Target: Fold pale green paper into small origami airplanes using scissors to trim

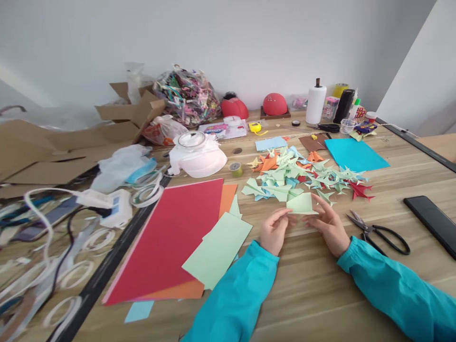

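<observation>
Between my two hands is a piece of folded light green paper (301, 203), raised a little above the wooden table. My left hand (274, 231) pinches its left corner between thumb and fingers. On the other side my right hand (330, 226) grips the right edge, with the fingers behind the paper and the thumb lower down. Just beyond lies a heap of folded paper shapes (285, 168) in green, orange, blue and red. Black-handled scissors (377, 231) rest to the right of my right hand, blades apart.
Left of my hands, light green sheets (221, 249) overlap a large red sheet (174, 237). A black phone (432, 223) lies far right, and a turquoise sheet (357, 153) behind the heap. Cables and a power strip (116, 207) crowd the left. A white bottle (316, 104) stands at the back.
</observation>
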